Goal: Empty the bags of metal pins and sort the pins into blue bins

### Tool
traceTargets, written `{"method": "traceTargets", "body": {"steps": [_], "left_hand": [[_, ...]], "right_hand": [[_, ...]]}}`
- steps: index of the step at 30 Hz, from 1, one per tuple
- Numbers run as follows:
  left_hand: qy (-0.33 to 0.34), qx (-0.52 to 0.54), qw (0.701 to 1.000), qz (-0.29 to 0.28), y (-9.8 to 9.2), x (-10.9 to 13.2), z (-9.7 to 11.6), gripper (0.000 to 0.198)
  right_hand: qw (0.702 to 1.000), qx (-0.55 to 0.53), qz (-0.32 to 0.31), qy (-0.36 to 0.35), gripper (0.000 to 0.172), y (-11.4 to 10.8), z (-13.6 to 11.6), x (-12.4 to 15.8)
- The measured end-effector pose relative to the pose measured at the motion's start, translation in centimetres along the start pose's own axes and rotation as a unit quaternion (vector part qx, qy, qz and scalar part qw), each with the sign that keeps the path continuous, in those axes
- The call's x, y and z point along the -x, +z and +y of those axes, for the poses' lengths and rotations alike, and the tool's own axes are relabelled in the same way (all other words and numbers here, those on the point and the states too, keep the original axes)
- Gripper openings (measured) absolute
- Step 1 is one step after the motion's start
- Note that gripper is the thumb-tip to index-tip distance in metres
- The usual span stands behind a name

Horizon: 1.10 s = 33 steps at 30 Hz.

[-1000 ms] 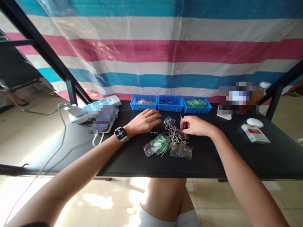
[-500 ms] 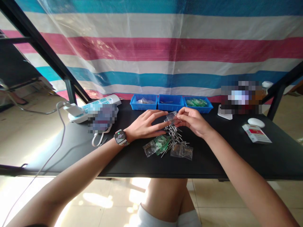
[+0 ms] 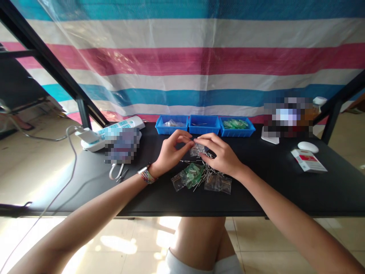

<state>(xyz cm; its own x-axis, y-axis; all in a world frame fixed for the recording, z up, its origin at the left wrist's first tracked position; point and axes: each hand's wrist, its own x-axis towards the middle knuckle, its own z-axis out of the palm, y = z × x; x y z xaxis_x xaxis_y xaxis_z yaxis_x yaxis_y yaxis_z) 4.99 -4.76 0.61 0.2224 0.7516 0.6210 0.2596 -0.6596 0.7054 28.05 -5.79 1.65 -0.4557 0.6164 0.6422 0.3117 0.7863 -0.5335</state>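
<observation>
Between my hands is a small clear plastic bag [image 3: 197, 150] above a pile of thin metal pins [image 3: 205, 167]. My left hand [image 3: 173, 150] is closed, thumb and forefinger pinching the bag's upper left corner. Curled around the bag's right side, my right hand [image 3: 221, 153] has its fingertips at the top edge and its thumb lower down. Left of the pins lie a green bag [image 3: 194, 174] and a clear bag [image 3: 178, 180]. Another clear bag [image 3: 224, 184] with brass-coloured pieces lies to their right.
Three blue bins stand behind: the left bin [image 3: 172, 130] with clear bags, the middle bin [image 3: 204, 130] with a few pins, the right bin [image 3: 237, 132] with green bags. A power strip [image 3: 114, 133] is left; a white mouse [image 3: 308, 147] and carton [image 3: 308, 161] are right.
My left hand has turned from flat fingers to a pinch on the bag. The bag has moved a little left and nearer me, and my right hand has followed it leftward.
</observation>
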Motion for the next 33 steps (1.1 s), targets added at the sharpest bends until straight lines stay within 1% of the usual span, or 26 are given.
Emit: {"method": "traceTargets", "body": {"steps": [1,3,4,6,8,10,12,14,16,18,20,21,22,23,25,27,28,30,31,33], "left_hand": [[-0.005,0.004,1.000,-0.013,0.0,0.1,0.0,0.024],[0.012,-0.019,0.999,-0.037,-0.1,0.2,0.0,0.020],[0.037,-0.044,0.997,-0.047,-0.3,0.2,0.0,0.018],[0.110,-0.106,0.987,-0.054,-0.6,0.2,0.0,0.022],[0.185,-0.171,0.966,-0.054,-1.1,0.1,-0.1,0.032],[0.237,-0.225,0.943,-0.060,-1.6,-0.2,-0.2,0.037],[0.264,-0.250,0.929,-0.074,-1.9,-0.4,0.0,0.034],[0.262,-0.238,0.932,-0.080,-2.1,-0.5,0.2,0.024],[0.224,-0.198,0.952,-0.069,-1.9,-0.6,0.3,0.013],[0.150,-0.151,0.976,-0.040,-1.7,-0.7,0.2,0.011],[0.055,-0.095,0.994,0.000,-1.5,-0.9,-0.4,0.016],[0.008,-0.063,0.998,0.023,-1.6,-1.2,-0.8,0.018],[-0.035,-0.027,0.998,0.048,-1.7,-1.4,-1.3,0.020],[-0.073,0.009,0.994,0.077,-1.9,-1.7,-1.8,0.024],[-0.130,0.067,0.978,0.149,-2.6,-2.3,-2.8,0.030],[-0.178,0.112,0.954,0.215,-3.4,-2.9,-3.6,0.036],[-0.199,0.129,0.942,0.239,-3.7,-3.1,-3.8,0.037],[-0.230,0.157,0.922,0.269,-4.4,-3.4,-4.1,0.038],[-0.242,0.171,0.915,0.273,-4.6,-3.5,-4.2,0.037],[-0.260,0.206,0.906,0.263,-4.8,-3.6,-4.1,0.039]], "right_hand": [[1.000,0.016,0.004,-0.007,0.030,0.2,-0.1,0.0],[0.999,0.015,0.031,0.015,0.018,0.6,-0.2,0.0],[0.998,0.000,0.047,0.040,0.019,0.7,-0.2,0.0],[0.990,-0.059,0.057,0.112,0.031,0.8,0.0,-0.2],[0.971,-0.142,0.043,0.190,0.044,0.8,0.3,-0.5],[0.943,-0.215,0.031,0.251,0.052,0.7,0.3,-0.7],[0.923,-0.258,0.025,0.284,0.054,0.7,0.1,-0.9],[0.916,-0.278,0.011,0.289,0.051,0.6,-0.1,-0.9],[0.919,-0.280,0.006,0.277,0.049,0.4,-0.2,-0.9],[0.938,-0.239,0.020,0.249,0.047,0.1,0.1,-0.8],[0.972,-0.130,0.022,0.195,0.041,-0.3,0.8,-0.7],[0.985,-0.060,0.011,0.162,0.036,-0.5,1.2,-0.6],[0.991,0.007,-0.007,0.132,0.029,-0.7,1.6,-0.5],[0.992,0.061,-0.026,0.110,0.023,-0.8,1.9,-0.4],[0.985,0.130,-0.057,0.093,0.016,-1.0,2.5,-0.2],[0.978,0.170,-0.078,0.097,0.016,-1.0,2.8,0.0],[0.974,0.187,-0.086,0.099,0.017,-1.0,3.0,0.0],[0.968,0.207,-0.101,0.102,0.016,-0.7,3.1,0.2],[0.966,0.211,-0.107,0.102,0.014,-0.6,3.2,0.2],[0.965,0.216,-0.113,0.098,0.010,-0.4,3.4,0.3]]}}
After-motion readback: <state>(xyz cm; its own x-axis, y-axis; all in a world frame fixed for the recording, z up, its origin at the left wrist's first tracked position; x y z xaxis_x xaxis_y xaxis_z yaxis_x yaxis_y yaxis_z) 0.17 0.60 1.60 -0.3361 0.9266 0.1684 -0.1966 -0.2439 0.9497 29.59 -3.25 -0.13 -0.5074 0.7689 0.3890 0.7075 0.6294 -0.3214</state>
